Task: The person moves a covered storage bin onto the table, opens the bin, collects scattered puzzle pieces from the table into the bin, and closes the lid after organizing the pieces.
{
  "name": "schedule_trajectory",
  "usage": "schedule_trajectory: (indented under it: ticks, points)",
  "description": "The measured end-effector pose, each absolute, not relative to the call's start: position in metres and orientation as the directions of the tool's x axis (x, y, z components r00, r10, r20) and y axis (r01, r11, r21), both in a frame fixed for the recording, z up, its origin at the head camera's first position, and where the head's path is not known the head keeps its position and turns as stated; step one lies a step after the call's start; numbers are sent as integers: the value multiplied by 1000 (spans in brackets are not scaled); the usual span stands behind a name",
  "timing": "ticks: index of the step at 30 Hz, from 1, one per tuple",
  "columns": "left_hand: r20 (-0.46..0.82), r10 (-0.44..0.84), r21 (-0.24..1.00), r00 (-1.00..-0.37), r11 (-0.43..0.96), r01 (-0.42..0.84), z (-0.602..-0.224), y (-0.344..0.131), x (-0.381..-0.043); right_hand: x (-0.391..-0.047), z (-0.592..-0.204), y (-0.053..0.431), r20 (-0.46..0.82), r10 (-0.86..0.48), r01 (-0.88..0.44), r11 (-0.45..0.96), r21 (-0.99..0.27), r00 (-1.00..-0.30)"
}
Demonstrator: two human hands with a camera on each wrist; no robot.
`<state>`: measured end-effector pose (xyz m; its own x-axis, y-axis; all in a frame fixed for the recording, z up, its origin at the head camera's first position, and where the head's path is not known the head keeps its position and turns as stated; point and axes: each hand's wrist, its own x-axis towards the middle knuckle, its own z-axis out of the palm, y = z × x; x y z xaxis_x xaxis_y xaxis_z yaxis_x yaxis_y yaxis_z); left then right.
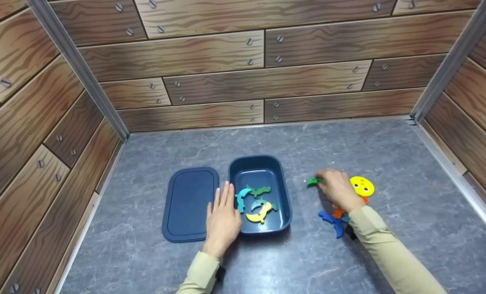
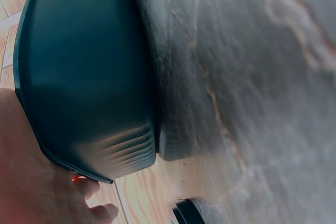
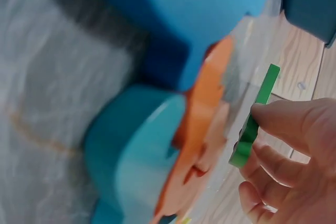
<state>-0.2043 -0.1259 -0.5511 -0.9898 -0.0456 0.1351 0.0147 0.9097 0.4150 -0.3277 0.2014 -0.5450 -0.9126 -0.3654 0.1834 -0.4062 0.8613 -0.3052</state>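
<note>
Head camera: Pinched between thumb and fingers of my right hand [image 1: 340, 190], the green piece [image 1: 313, 182] sits right of the navy box [image 1: 286, 196], visible tip pointing left toward it. My left hand [image 1: 223, 219], fingers outstretched (much the nearer), lies along the box's left rim.

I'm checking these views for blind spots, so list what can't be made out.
Head: the right hand covers part of the green piece it pinches.
Head: the left hand covers part of the lid.
Left wrist: the box wall hides the pieces inside.
Left wrist: a black object, cut off by the bottom edge, is unidentifiable.
Right wrist: the large blue piece is cut off by the top edge.
</note>
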Motion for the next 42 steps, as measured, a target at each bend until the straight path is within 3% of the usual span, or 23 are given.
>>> schedule_trajectory:
  ticks: [11,30,42]
  points:
    - [140,-46,412,-989,911,16,-552,-126,-204,-310,-531,185,243,-357,-423,842,-335,-902]
    - [132,-34,386,-991,922,20,-550,-126,-204,-289,-497,160,452,-410,-570,761,-311,-793]
    - [134,-29,381,-991,924,25,-550,-126,-204,-280,-482,144,490,-411,-601,725,-336,-769]
